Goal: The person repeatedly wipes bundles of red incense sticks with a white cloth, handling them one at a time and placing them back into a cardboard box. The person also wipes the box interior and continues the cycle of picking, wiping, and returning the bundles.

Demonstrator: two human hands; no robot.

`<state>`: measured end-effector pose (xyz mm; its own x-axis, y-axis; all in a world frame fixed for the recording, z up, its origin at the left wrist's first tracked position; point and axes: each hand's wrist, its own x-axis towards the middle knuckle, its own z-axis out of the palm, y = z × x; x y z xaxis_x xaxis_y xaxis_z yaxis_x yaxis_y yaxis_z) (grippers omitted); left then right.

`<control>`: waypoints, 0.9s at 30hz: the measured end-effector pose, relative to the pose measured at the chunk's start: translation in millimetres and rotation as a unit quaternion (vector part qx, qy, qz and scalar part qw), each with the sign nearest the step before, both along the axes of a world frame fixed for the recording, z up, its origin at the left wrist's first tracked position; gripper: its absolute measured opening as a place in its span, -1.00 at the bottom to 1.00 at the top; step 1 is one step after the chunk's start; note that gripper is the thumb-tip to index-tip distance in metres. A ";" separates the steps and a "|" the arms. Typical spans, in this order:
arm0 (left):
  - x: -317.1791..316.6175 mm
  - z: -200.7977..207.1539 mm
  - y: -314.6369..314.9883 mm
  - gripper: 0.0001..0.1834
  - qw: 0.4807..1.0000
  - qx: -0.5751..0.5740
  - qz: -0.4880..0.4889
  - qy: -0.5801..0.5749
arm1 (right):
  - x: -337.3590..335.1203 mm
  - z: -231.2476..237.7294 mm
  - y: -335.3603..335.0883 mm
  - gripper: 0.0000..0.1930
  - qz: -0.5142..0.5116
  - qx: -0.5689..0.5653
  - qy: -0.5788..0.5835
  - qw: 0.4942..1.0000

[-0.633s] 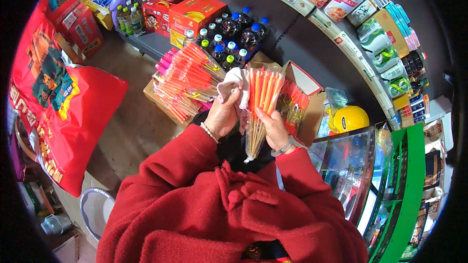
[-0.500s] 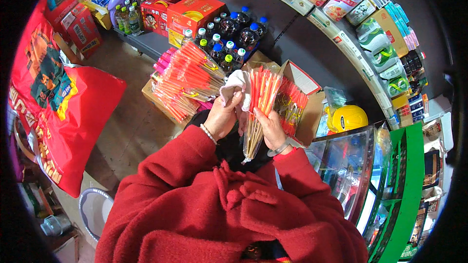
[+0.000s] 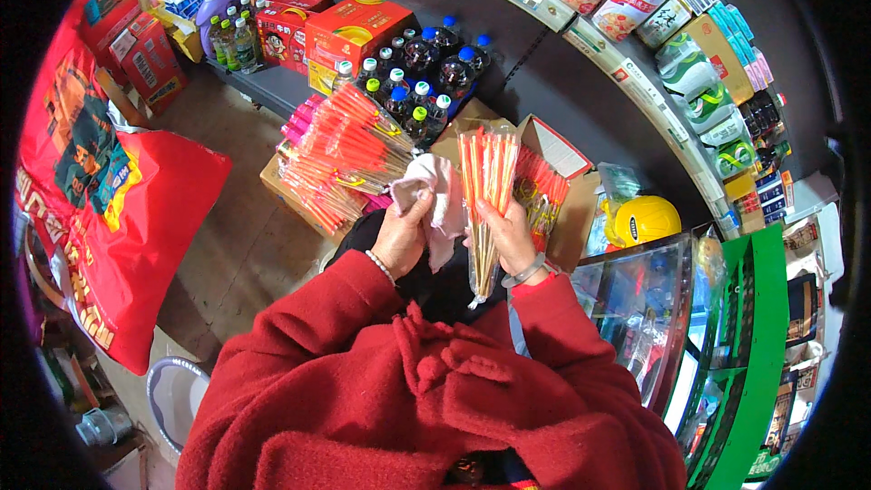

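My left hand [image 3: 399, 240] grips a pinkish-white cloth [image 3: 439, 198], which bunches above the fingers and hangs down beside them. In my right hand [image 3: 510, 238] is a bundle of red-topped sticks [image 3: 488, 165] in a clear plastic sleeve. Its red tubes point up and away from me, and its bare stick ends taper toward my lap. Cloth and bundle are side by side, with a narrow gap between them. More bundles of the same kind [image 3: 349, 141] are heaped on a carton beyond my left hand. Others lie in an open cardboard box [image 3: 570, 147] behind my right hand.
Dark drink bottles [image 3: 422, 53] and red cartons [image 3: 358, 27] stand on a low shelf ahead. A large red bag [image 3: 150, 236] is at the left, with a round grey bin [image 3: 177, 396] below it. At the right are a yellow helmet [image 3: 646, 221] and a glass case [image 3: 626, 290].
My hands have drawn apart. The cloth has come away from the bundle's side and now hangs more loosely. The bundle has turned more upright.
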<state>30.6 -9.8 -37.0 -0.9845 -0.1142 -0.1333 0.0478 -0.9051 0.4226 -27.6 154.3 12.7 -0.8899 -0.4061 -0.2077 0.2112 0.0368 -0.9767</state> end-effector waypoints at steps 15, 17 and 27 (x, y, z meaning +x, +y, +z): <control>-15.1 6.4 -0.2 -0.55 0.998 0.025 -0.012 0.065 | 32.0 22.0 -19.2 -0.05 0.086 0.416 0.400 0.812; -15.8 0.1 -8.2 -0.52 0.996 0.063 -0.035 0.049 | 29.6 16.3 -16.1 -0.12 0.067 0.277 0.313 0.906; -11.7 -7.5 -13.6 -0.42 0.992 0.087 -0.081 0.045 | 30.3 -10.2 24.0 -0.45 0.173 -0.089 -0.162 0.967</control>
